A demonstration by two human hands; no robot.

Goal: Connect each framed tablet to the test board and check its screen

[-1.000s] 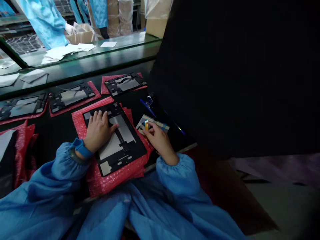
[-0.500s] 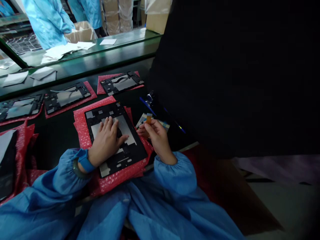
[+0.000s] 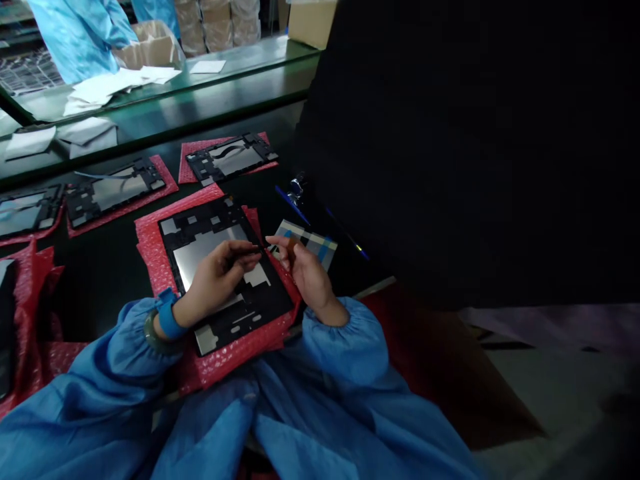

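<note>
Left hand [image 3: 215,277] — fingers curled inward

One head-worn camera, looking forward and down

It sits close above the left hand [image 3: 215,280] and right hand [image 3: 307,273], facing the dark workbench [image 3: 110,267] and a co-worker [image 3: 75,40] beyond.

Tablet frame [image 3: 200,223] on bubble wrap [image 3: 235,360]

our left hand [image 3: 215,280] and right hand [image 3: 305,270] sit close together over the black frame [image 3: 220,333]; a tall black panel [image 3: 450,147] blocks our right; we could pass left across the dark bench [image 3: 105,280], beside the red bubble wrap [image 3: 150,240]; farther frames [image 3: 200,160] stand in the way ahead.
</note>
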